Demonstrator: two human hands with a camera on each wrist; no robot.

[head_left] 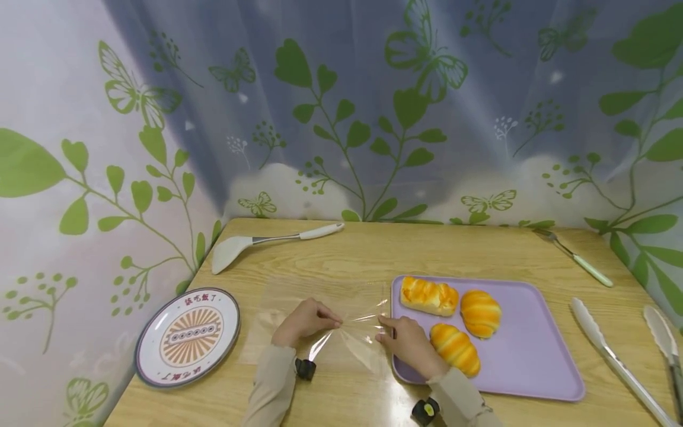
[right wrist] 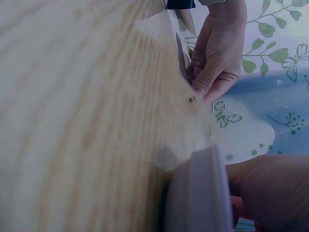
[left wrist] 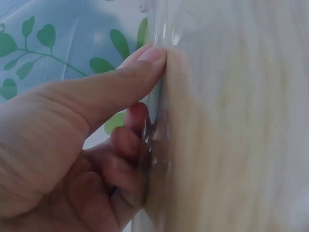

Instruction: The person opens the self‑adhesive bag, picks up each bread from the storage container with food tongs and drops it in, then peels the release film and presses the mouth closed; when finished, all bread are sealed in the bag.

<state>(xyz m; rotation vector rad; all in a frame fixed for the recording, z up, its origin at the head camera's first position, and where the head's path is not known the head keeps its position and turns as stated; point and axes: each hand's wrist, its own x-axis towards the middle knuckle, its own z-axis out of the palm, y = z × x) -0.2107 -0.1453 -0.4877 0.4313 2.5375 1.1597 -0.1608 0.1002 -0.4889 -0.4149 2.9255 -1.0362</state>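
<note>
A thin clear plastic sheet [head_left: 352, 350] lies on the wooden table, with shiny creases running from its middle. My left hand [head_left: 305, 322] pinches a gathered bit of it between thumb and forefinger; the pinch shows close up in the left wrist view. My right hand [head_left: 407, 344] is at the sheet's right end, over the left rim of the purple tray [head_left: 528, 350]. Its forefinger and thumb are apart, fingertips touching the sheet. Three bread pieces lie on the tray: a loaf [head_left: 428, 295], a striped roll [head_left: 481, 314] and another roll [head_left: 455, 349] beside my right hand.
A round patterned plate [head_left: 188, 338] is at the table's left edge. Behind it lies a white spatula [head_left: 232, 252]. A fork [head_left: 578, 261] rests at the back right. Metal tongs [head_left: 619, 362] lie right of the tray, with another silver utensil [head_left: 664, 344] beyond.
</note>
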